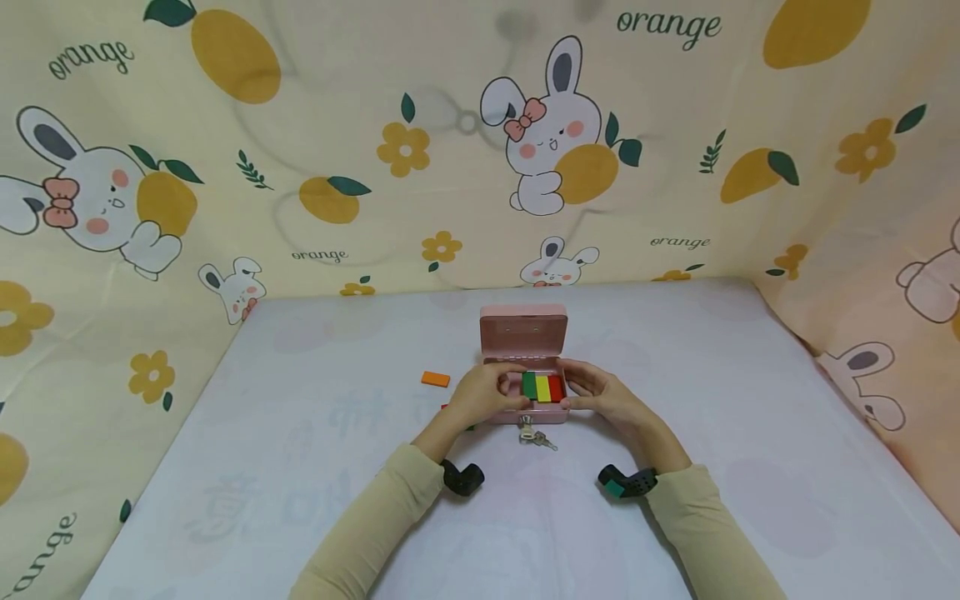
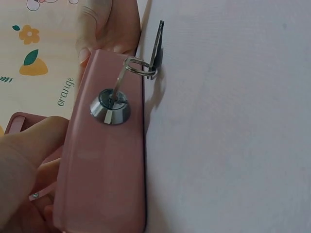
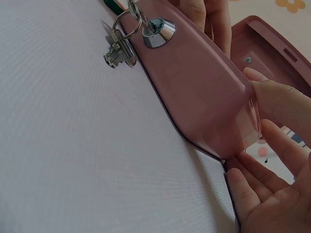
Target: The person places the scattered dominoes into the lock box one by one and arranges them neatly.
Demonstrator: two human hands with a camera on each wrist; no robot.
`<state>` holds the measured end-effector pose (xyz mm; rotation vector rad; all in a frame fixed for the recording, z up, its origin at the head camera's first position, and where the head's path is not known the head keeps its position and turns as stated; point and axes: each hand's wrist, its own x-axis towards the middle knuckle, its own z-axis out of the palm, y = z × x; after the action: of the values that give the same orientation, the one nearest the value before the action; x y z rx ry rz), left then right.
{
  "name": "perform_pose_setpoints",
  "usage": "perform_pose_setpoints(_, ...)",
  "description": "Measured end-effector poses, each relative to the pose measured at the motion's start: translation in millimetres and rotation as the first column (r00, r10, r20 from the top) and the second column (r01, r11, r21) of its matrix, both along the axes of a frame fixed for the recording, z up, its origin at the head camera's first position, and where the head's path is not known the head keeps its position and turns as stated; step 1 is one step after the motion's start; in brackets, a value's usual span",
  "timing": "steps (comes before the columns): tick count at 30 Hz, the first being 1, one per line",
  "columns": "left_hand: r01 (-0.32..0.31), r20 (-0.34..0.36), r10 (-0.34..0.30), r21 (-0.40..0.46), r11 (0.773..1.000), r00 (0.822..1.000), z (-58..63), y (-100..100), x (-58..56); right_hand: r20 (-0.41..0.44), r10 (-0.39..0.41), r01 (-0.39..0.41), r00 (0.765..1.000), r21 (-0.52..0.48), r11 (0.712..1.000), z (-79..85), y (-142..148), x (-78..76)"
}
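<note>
A pink metal cash box [image 1: 551,414] stands on the table with its lid [image 1: 523,333] raised. Inside it, green, yellow [image 1: 542,388] and red blocks lie side by side. My left hand [image 1: 483,393] reaches over the box's left part with bent fingers; whether they pinch anything is hidden. With my right hand [image 1: 606,396] I grip the box's right side, the thumb [image 3: 279,94] at its rim and other fingers low along its end. A key sits in the front lock [image 2: 111,108], with more keys [image 3: 121,51] hanging from its ring.
An orange block [image 1: 435,379] lies on the white tabletop [image 1: 300,450] left of the box. Small red and green pieces show partly behind my left hand and wrist. A printed cloth [image 1: 450,167] rises behind the table and at both sides.
</note>
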<state>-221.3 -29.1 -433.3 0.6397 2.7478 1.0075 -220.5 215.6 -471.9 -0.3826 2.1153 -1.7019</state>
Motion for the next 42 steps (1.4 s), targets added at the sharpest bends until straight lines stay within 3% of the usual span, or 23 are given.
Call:
perform_pose_setpoints(28,-0.048,-0.059,0.037,-0.184,0.982,0.998,-4.5,5.5,-4.9,0.002,-0.001,0.001,1.0,-0.017,1.0,-0.9,0.8,-2.5)
perform_pose_setpoints(42,-0.088,-0.077,0.067,-0.308,0.947,0.995,-5.3,11.6,-4.6,0.021,-0.013,0.013,1.0,-0.009,1.0,0.1,-0.5,-1.5)
